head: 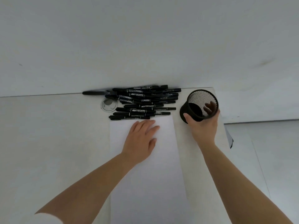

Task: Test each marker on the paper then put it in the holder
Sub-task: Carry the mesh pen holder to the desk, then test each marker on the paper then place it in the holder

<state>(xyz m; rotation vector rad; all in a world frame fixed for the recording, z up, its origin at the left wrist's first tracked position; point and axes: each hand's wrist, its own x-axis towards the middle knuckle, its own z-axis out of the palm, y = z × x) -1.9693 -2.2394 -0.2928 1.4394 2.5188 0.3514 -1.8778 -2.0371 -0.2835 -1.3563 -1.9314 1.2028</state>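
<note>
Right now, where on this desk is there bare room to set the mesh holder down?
Bare desk lies left of the paper, below the round cable port, and in the strip between the paper and the right hand gripping the holder. It is crowded by the marker pile; the left hand covers the paper's top.

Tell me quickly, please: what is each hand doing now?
Left hand: open, resting flat on the white sheet of paper.
Right hand: closed around the black wire-mesh pen holder, which is tilted and holds no markers.
</note>
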